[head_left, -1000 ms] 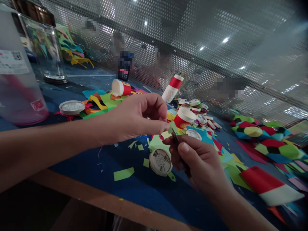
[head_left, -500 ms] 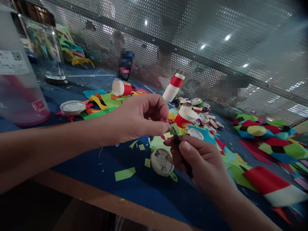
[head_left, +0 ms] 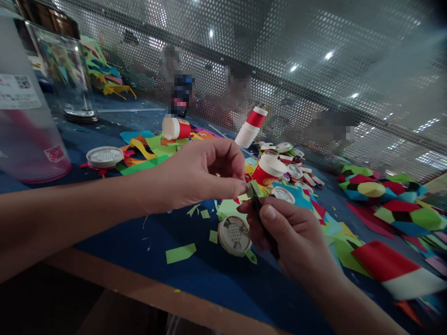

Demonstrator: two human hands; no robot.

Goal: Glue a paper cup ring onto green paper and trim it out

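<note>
While my left hand pinches a small green paper scrap between thumb and fingertip, my right hand stays curled tight around thin dark scissors, above a round ribbed cup-bottom disc on the blue felt table.

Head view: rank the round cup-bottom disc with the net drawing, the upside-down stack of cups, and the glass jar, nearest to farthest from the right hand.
1. Round disc, just left of the right hand.
2. Cup stack, behind, mid-table.
3. Glass jar, far back left.
</note>
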